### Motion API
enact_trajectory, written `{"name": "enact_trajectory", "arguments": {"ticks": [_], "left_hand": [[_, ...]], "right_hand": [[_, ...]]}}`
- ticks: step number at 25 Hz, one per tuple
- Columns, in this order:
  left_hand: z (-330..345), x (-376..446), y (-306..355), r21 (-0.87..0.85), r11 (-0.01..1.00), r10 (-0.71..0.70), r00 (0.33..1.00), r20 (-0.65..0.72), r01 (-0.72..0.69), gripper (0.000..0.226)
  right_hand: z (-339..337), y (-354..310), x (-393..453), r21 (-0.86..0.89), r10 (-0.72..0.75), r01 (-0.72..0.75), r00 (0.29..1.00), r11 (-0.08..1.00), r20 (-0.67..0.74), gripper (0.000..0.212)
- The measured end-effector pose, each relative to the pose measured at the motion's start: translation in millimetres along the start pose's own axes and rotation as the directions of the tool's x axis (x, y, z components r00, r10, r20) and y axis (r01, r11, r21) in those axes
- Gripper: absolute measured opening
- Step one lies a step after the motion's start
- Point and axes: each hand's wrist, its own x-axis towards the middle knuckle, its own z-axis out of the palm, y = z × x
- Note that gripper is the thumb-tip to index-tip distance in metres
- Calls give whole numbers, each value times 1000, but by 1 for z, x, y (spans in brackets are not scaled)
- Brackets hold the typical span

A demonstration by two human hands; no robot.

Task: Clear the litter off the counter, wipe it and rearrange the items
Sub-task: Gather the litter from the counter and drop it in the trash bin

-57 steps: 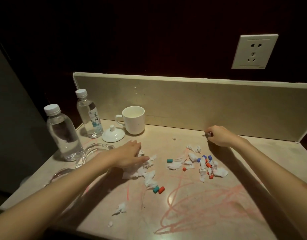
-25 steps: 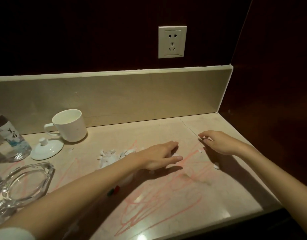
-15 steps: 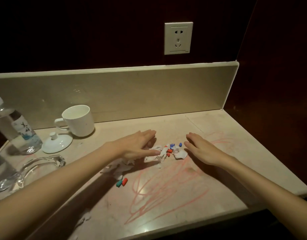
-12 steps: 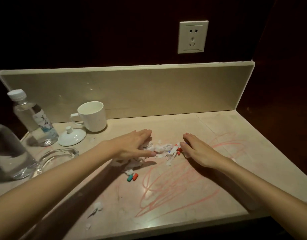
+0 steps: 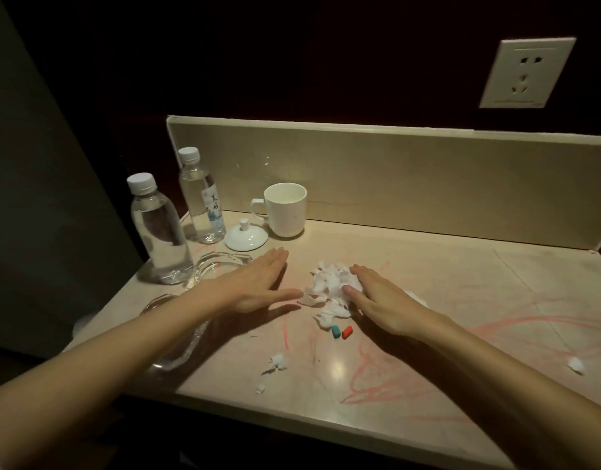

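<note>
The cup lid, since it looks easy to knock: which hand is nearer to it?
Left. The left hand lies flat just in front of the cup lid; the right hand rests farther right on the paper scraps.

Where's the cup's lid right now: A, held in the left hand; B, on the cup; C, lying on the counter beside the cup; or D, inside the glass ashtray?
C: the white lid lies on the counter, knob up, just left of the open white cup.
</note>
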Motion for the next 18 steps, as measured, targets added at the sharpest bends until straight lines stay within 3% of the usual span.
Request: {"name": "enact_trajectory", "arguments": {"ticks": [4,8,12,14,18], "left_hand": [[6,21,5,54,990,-125,992,-30,127,98],[10,40,11,-38,988,-151,989,-2,150,102],[13,50,40,-211,977,6,999,-53,-17,97],[17,55,70,-218,967,127,991,-47,-134,99],[21,65,130,-184,921,343,939,-37,-344,79]], "right_hand": [[-9,-2,1,14,-18,18,1000,1000,-18,63],[-30,27,-17,69,54,-50,997,996,-63,63],[-52,64,-50,86,198,-189,974,978,-111,60],[-60,80,-67,78,270,-262,955,962,-126,60],[-65,100,-94,50,341,-337,929,940,-145,59]]}}
